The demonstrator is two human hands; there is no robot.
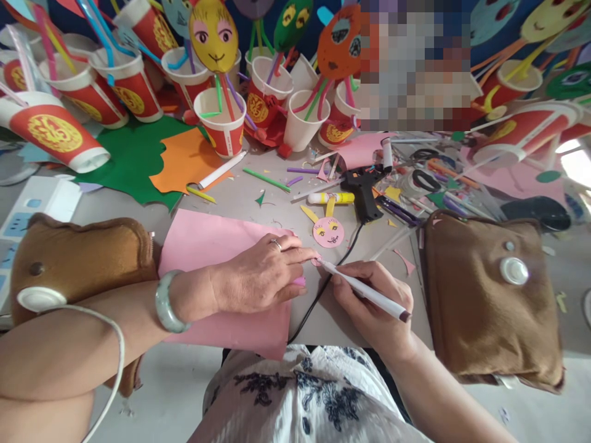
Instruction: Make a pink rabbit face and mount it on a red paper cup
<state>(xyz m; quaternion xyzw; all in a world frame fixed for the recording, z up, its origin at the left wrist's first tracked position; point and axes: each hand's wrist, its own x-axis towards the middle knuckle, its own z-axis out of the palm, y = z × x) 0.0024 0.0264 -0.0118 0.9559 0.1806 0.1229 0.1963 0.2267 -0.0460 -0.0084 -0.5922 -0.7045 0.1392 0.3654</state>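
Left hand [265,274]: palm down, fingers close tog., index tip on pink bit [316,262]; bright pink item [300,281] shows under other fingers, can't tell if gripped.
Right hand [373,301]: closed round white pen [376,297], tip at pink bit.
Brown pads [489,307]: one R of right hand, other by L forearm.
Pink sheet [217,246]: on table [221,200], partly under left hand.
Glue gun [362,194]: black, beyond right hand; cord [318,299] runs btwn hands.
Pink face [329,232]: yellow ears, just past fingertips, nr. gun.
Pink bit: tiny, btwn L index & pen tip.
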